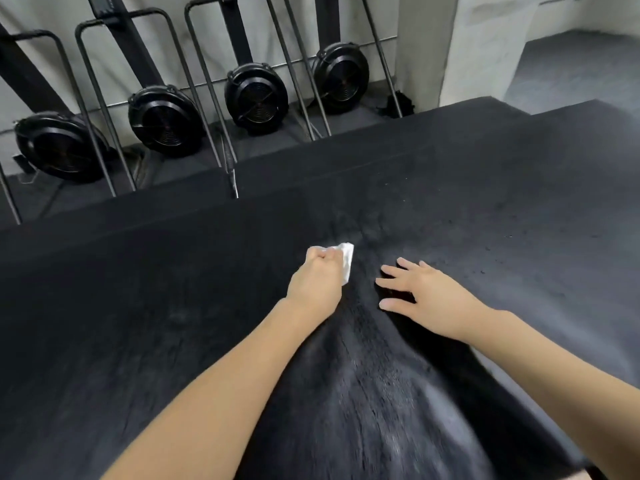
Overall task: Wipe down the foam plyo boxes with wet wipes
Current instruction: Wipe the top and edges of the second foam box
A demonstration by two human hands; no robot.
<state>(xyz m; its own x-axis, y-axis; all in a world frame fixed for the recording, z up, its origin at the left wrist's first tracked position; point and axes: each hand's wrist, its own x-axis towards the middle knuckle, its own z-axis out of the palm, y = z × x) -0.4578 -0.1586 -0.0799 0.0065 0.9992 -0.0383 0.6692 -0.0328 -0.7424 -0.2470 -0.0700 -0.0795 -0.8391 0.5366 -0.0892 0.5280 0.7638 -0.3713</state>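
Wiping a foam box top

A matte black foam plyo box (450,188) fills the foreground. A crumpled white wet wipe (347,260) is gripped in the curled left hand (317,282). The right hand (427,297) is laid flat, fingers spread. Round black fan housings (256,98) are ranged behind.

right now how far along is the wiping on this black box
Partly done, it seems. A darker, wet-looking streak runs down the middle of the box top, so that strip looks wiped. In hand: the left hand grips a white wipe at the streak's far end, while the right hand rests flat beside it. Left: the duller grey areas on both sides and toward the far edge.
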